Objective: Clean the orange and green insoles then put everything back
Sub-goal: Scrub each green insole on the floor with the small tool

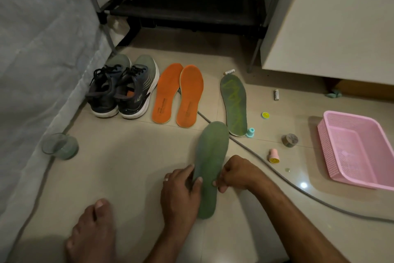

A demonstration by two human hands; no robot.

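A plain green insole (210, 156) is held over the tiled floor, toe end pointing away from me. My left hand (181, 194) grips its left edge, thumb on top. My right hand (236, 174) pinches its right edge. A second green insole (234, 105) with lighter zigzag marks lies flat further back on the right. Two orange insoles (178, 95) lie side by side in the middle. A pair of grey-green running shoes (123, 88) with black laces stands to their left.
A glass bowl (60, 146) sits at the left by a bed cover. A pink basket (358, 148) stands at the right. A grey cable (277, 172) runs across the floor. Small stampers, a tape roll (289, 140) and batteries lie scattered. My bare foot (93, 230) rests bottom left.
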